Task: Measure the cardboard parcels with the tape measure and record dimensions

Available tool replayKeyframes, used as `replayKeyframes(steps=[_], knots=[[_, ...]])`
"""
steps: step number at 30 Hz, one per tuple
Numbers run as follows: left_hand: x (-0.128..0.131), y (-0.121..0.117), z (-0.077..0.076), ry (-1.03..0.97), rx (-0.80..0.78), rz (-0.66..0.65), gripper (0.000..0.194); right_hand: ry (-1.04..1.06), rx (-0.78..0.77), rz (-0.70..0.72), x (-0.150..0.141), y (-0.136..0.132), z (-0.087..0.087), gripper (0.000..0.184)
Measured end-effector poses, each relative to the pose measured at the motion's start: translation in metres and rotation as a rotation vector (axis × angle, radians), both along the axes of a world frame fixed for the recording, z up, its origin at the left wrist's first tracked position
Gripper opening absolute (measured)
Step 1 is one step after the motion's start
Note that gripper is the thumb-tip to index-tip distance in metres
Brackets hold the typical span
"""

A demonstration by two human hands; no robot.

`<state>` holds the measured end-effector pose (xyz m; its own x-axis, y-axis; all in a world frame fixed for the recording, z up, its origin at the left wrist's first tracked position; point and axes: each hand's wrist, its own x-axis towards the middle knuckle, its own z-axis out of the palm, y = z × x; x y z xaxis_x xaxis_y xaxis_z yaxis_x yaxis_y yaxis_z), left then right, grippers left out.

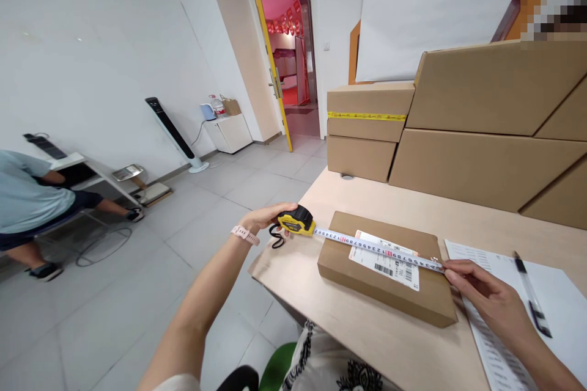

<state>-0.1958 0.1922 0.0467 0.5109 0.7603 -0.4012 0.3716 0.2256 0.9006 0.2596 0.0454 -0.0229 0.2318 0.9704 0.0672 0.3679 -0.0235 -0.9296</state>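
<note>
A flat brown cardboard box (389, 293) lies on the light wooden table (293, 284), with a white shipping label (397, 275) on its top. My left hand (268, 215), just beyond the box's left end, is closed around a yellow and black tape measure (296, 220) with a black wrist strap. The white tape blade (367, 244) stretches out of it across the box top and label. At the box's right end my right hand (488, 290) pinches the blade's free end between thumb and fingers.
Printed sheets (564, 299) and a black pen (532, 293) lie right of the box. Large cardboard boxes (458, 165) are stacked along the table's far side; one bears yellow tape (367, 116). A person (32, 195) sits at far left. An open door (270, 49) stands beyond.
</note>
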Motion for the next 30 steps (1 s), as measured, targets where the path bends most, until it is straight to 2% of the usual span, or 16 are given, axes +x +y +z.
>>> replayKeyframes(steps=[4,6,9,11,14,17,19,23,25,27,30], knots=[[0.011,-0.015,0.012,-0.040,0.050,0.042,0.056,0.009,-0.046,-0.039,0.004,0.001,0.001,0.036],[0.021,-0.037,0.023,-0.072,0.089,0.058,0.055,-0.007,-0.071,-0.111,0.010,0.000,0.006,0.040],[0.036,-0.082,0.035,-0.110,0.105,0.025,0.054,-0.024,-0.036,-0.312,0.019,-0.005,0.022,0.042],[0.048,-0.114,0.032,-0.189,-0.030,-0.070,0.066,-0.012,0.033,-0.447,0.019,-0.012,0.038,0.040],[0.069,-0.152,0.008,-0.409,-0.290,-0.190,0.084,-0.003,0.139,-0.515,0.009,-0.022,0.062,0.033],[0.095,-0.176,-0.016,-0.511,-0.404,-0.230,0.096,-0.048,0.200,-0.388,-0.004,-0.023,0.077,0.030],[0.115,-0.187,-0.023,-0.565,-0.473,-0.225,0.093,-0.108,0.202,-0.230,-0.013,-0.016,0.080,0.031],[0.155,-0.202,-0.015,-0.715,-0.558,-0.083,0.076,-0.202,0.153,0.204,-0.030,0.015,0.079,0.034],[0.172,-0.205,-0.008,-0.777,-0.588,-0.002,0.074,-0.182,0.123,0.363,-0.038,0.034,0.076,0.037],[0.186,-0.205,-0.003,-0.778,-0.604,0.073,0.077,-0.137,0.088,0.423,-0.044,0.053,0.073,0.040],[0.198,-0.195,0.000,-0.730,-0.590,0.148,0.079,-0.095,0.048,0.431,-0.049,0.079,0.067,0.041]])
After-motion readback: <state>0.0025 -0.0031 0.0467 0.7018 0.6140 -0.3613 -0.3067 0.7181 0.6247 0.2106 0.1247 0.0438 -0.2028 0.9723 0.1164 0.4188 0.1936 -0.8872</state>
